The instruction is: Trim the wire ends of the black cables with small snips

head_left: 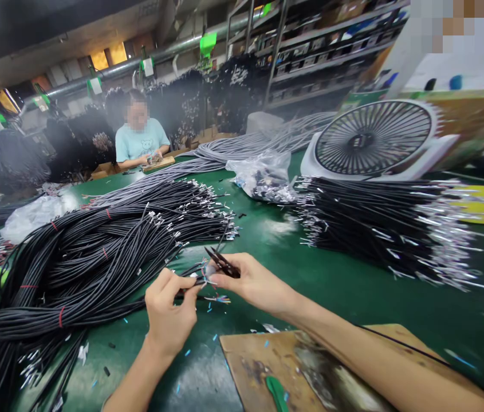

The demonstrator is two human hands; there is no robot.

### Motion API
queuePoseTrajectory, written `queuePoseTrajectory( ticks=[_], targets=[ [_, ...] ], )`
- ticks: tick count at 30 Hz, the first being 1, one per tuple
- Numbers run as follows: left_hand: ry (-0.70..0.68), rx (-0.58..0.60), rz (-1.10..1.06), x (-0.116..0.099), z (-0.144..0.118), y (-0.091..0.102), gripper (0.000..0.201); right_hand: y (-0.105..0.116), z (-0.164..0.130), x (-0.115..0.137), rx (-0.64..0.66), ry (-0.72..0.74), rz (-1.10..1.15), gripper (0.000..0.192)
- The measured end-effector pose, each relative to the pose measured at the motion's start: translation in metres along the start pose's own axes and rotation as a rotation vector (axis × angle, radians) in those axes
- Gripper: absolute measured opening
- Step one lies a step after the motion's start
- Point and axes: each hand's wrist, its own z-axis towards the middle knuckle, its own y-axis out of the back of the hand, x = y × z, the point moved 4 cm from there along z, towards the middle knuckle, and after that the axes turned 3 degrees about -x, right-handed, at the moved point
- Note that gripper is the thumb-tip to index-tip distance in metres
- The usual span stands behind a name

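My left hand (168, 312) pinches the end of a black cable (188, 290) just above the green table (345, 286). My right hand (252, 281) holds small black snips (221, 262), their tips at the cable's coloured inner wires (205, 273). The two hands nearly touch. A large heap of black cables (87, 257) bound with red ties lies to the left of my hands.
A neat stack of black cables with stripped ends (379, 226) lies at right, behind it a white fan (373, 140) and a plastic bag (263, 174). A wooden board (267, 366) sits near me. Another person (141, 137) works at the far side.
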Motion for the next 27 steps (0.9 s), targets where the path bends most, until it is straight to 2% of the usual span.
queuePoseTrajectory(
  ticks=[2,4,6,8,10,12,14,16,17,20,24,27],
  targets=[
    [-0.046,-0.033,0.041,-0.001,-0.002,-0.001,0.025,0.000,0.000,-0.002,-0.002,-0.028,0.015,0.034],
    [-0.006,-0.020,0.028,0.000,-0.002,-0.002,0.025,-0.002,-0.003,0.000,0.025,0.034,0.016,0.029],
    [0.084,0.054,-0.022,0.003,0.000,-0.004,0.022,-0.003,-0.007,0.007,0.039,0.218,-0.091,0.020],
    [0.164,0.167,-0.058,0.005,0.002,-0.006,0.021,-0.003,-0.012,0.014,-0.011,0.449,-0.321,0.009],
    [0.208,0.249,-0.082,0.004,0.004,-0.007,0.020,-0.002,-0.015,0.017,-0.102,0.626,-0.560,0.017],
    [0.240,0.280,-0.103,0.003,0.005,-0.006,0.021,0.002,-0.017,0.019,-0.209,0.716,-0.691,0.025],
    [0.283,0.280,-0.110,0.003,0.004,-0.005,0.024,0.011,-0.018,0.023,-0.395,0.719,-0.724,0.023],
    [0.326,0.263,-0.112,0.004,0.003,-0.003,0.026,0.022,-0.022,0.028,-0.638,0.667,-0.704,0.016],
    [0.343,0.248,-0.118,0.005,0.001,-0.003,0.027,0.023,-0.023,0.031,-0.679,0.637,-0.683,0.014],
    [0.362,0.187,-0.146,0.008,-0.001,-0.002,0.022,0.015,-0.025,0.035,-0.493,0.631,-0.600,0.015],
    [0.395,0.137,-0.194,0.010,-0.002,-0.002,0.016,0.009,-0.024,0.031,-0.381,0.527,-0.546,0.014],
    [0.434,0.135,-0.204,0.012,-0.003,-0.003,0.017,0.003,-0.023,0.029,-0.270,0.517,-0.516,0.022]
  ],
)
